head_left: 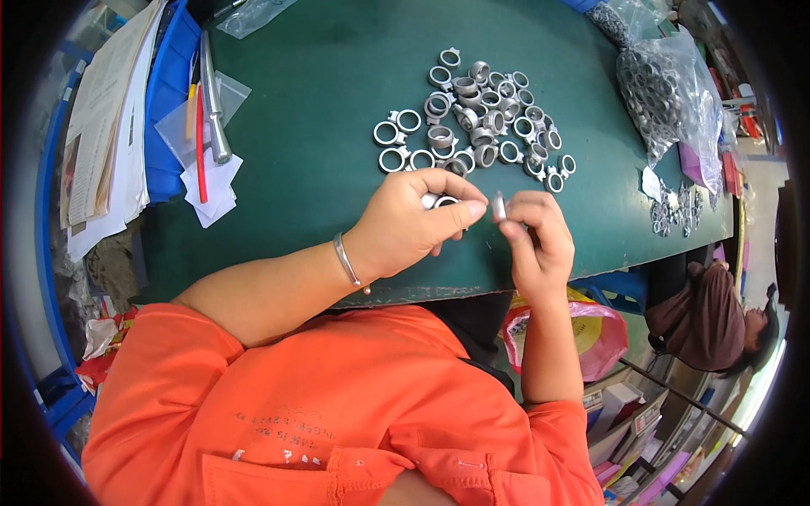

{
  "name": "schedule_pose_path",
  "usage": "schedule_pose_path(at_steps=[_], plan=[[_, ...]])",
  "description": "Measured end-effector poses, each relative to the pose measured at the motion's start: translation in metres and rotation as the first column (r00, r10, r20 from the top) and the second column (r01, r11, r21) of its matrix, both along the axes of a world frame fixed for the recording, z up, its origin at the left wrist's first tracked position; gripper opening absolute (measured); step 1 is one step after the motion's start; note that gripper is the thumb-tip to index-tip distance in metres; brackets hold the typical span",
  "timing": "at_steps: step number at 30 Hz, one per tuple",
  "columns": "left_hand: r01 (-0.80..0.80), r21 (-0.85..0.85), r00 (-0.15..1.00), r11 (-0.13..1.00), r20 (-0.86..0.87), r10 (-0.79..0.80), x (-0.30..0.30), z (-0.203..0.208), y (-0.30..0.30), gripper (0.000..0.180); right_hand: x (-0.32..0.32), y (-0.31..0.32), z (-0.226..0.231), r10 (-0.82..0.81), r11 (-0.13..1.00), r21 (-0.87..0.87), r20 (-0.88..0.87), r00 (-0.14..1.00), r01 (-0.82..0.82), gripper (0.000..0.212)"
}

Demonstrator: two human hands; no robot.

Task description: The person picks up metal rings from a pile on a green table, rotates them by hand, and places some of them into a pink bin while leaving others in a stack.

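Pinched between the thumb and fingers of my right hand [540, 236] is a small grey metal ring [499, 207], seen nearly edge-on. My left hand [413, 215], with a silver bangle at its wrist, curls around one or more similar metal rings [445, 201]; the fingers partly hide them. Both hands are close together over the near part of the green table. Just beyond them lies a loose pile of grey metal rings [485, 114] with small side lugs, some flat, some on edge.
At right, a clear plastic bag [666, 93] of rings stands near smaller metal parts [675, 209]. At left, a blue tray [164, 93] holds papers; a metal rod [213, 101] and red stick [201, 148] lie beside it. A pink-lined bag [601, 337] sits below the edge; another person [704, 316] is at right.
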State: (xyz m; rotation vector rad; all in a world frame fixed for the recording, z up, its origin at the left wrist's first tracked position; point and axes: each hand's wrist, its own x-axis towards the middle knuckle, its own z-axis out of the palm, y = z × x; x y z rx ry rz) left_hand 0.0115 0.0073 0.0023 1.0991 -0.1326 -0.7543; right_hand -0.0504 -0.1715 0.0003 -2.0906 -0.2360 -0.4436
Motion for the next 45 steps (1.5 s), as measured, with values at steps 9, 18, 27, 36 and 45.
schedule_pose_path(at_steps=[9, 18, 27, 36, 45], plan=[[0.030, 0.025, 0.839, 0.999, 0.543, -0.038, -0.001, -0.008, 0.000, 0.008, -0.013, 0.007, 0.002, 0.042, 0.998, 0.034, 0.111, 0.993, -0.046, 0.020], [-0.024, 0.049, 0.767, 0.998, 0.642, -0.013, -0.005, -0.004, -0.001, 0.008, -0.020, 0.018, -0.007, 0.177, 0.754, 0.647, -0.031, 0.984, -0.115, 0.033], [0.004, 0.059, 0.816, 0.998, 0.577, -0.038, -0.006, -0.005, -0.001, 0.007, -0.019, 0.020, -0.005, 0.123, 0.761, 0.641, 0.017, 0.992, -0.105, 0.037], [0.111, 0.034, 0.941, 0.993, 0.320, -0.115, -0.008, -0.004, 0.000, 0.010, -0.019, 0.020, -0.005, 0.098, 0.801, 0.592, 0.015, 0.995, -0.088, 0.029], [0.220, 0.019, 0.975, 0.975, -0.026, -0.220, -0.006, 0.000, 0.001, 0.020, -0.017, 0.013, 0.004, 0.258, 0.366, 0.929, -0.163, 0.952, 0.060, 0.029]])
